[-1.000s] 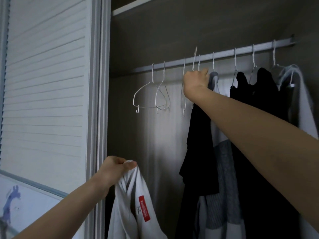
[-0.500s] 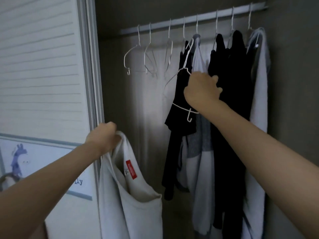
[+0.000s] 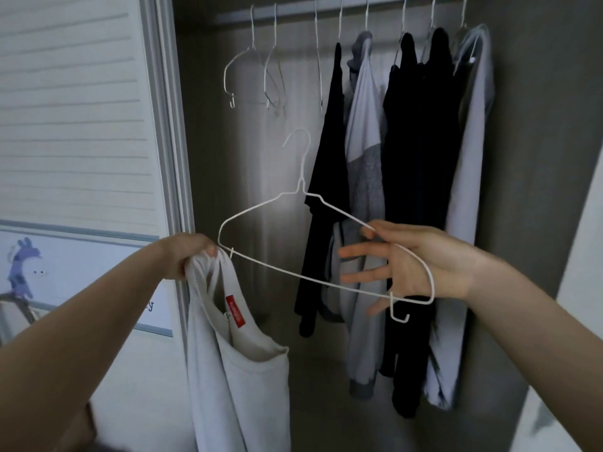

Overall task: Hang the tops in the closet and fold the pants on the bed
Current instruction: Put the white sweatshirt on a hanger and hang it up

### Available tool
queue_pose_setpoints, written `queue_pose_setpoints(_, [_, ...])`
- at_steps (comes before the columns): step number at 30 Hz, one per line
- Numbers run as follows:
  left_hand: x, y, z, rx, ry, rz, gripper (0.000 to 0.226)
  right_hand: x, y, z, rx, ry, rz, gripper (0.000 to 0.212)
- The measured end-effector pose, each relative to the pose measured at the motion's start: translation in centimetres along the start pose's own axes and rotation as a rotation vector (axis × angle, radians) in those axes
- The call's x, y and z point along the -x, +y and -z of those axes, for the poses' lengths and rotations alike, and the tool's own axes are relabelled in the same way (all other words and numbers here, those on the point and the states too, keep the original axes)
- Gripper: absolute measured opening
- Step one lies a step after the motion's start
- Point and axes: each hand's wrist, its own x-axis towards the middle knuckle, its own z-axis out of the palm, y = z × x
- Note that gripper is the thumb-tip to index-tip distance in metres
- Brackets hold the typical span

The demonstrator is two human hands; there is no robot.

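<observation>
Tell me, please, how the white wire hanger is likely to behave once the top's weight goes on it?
The white wire hanger looks thin, so it probably flexes slightly under load. It seems light: the right hand holds it with thumb and loose fingers. The white top droops limply from the left hand and may slide off smooth wire.

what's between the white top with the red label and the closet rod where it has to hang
Nothing visible blocks the way. The white top with the red label hangs from the left hand, the white wire hanger is in the right hand, and the closet rod has open gaps between the bare hangers on its left part.
</observation>
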Motion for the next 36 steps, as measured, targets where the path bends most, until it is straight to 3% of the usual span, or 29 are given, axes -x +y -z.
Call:
queue_pose_setpoints(2, [-1.0,-0.8,0.2,-0.007,0.034,-0.036,0.016,0.7,0.7,0.9,-0.013,-0.058,-0.012,0.016])
queue_pose_setpoints(5, [-2.5,-1.9,0.3,-0.096,0.209,-0.118,0.025,2.0,1.4,2.1,0.045,-0.066,0.023,0.017])
queue_pose_setpoints(9, [-2.8,-2.5,-0.1,-0.372,0.334,-0.225,0.026,3.1,1.9,3.5,-0.002,-0.081,0.03,0.012])
queue_pose_setpoints(13, [-2.0,-1.8,-1.2,-0.511,0.198,-0.42,0.021,1.7,3.3,3.2,0.055,-0.064,0.01,0.015])
queue_pose_setpoints(17, [-0.6,-1.7,-2.6,-0.324,0.061,-0.591,0.013,-0.6,5.8,2.9,0.054,-0.051,0.018,0.016])
queue_pose_setpoints(22, [1.2,-1.9,-3.1,-0.18,-0.035,-0.691,0.014,-2.0,8.3,3.9,0.011,-0.011,0.025,0.016])
queue_pose_setpoints(28, [2.9,-0.7,-3.9,-0.146,-0.111,-0.805,0.012,-4.8,8.6,1.9,0.207,-0.112,0.056,0.017])
queue_pose_setpoints(31, [3.5,-0.4,-5.1,-0.064,-0.121,-0.825,0.015,-5.2,10.1,1.2,0.307,-0.026,0.141,0.021])
queue_pose_setpoints(33, [3.9,-0.5,-5.8,-0.12,-0.12,-0.87,0.019,-4.7,11.0,1.1,0.24,0.02,0.234,0.021])
queue_pose_setpoints(36, [3.6,-1.3,-6.3,-0.427,-0.032,-1.007,0.028,-2.8,10.5,1.4,0.081,0.042,0.343,0.021])
